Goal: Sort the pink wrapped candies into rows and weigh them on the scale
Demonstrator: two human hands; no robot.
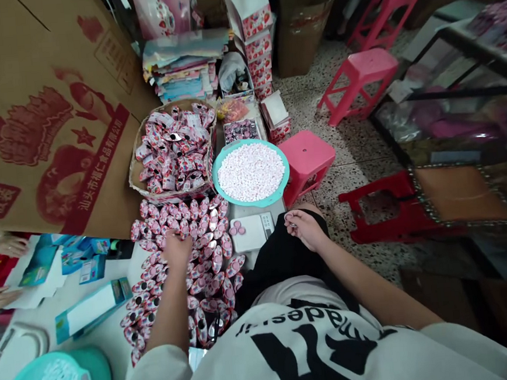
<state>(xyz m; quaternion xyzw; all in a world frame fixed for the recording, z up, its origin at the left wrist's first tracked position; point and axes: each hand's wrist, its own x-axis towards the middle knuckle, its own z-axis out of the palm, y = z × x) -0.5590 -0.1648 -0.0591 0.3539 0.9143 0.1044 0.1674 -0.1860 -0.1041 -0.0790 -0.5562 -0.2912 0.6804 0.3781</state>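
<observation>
Many packets (217,258) beside basin (221,192), scale (249,243)

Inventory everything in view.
basket: one, tan, upper centre
packets: many, pink, in and below basket
basins: two, teal, centre and lower left
pellets: uncountable, whitish, in basins
scale: one, white, centre
discs: several, pink, on scale
carton: one, brown, upper left
blue boxes: several, left
pink stools: three, right
red stool: one, right
strawberry boxes: several, red-white, top centre
bin: one, brown, top
plastic stack: one, multicoloured, behind basket
co-worker's hands: two, left edge
left hand: one, over packets
right hand: one, right of scale, pinching pink piece
</observation>
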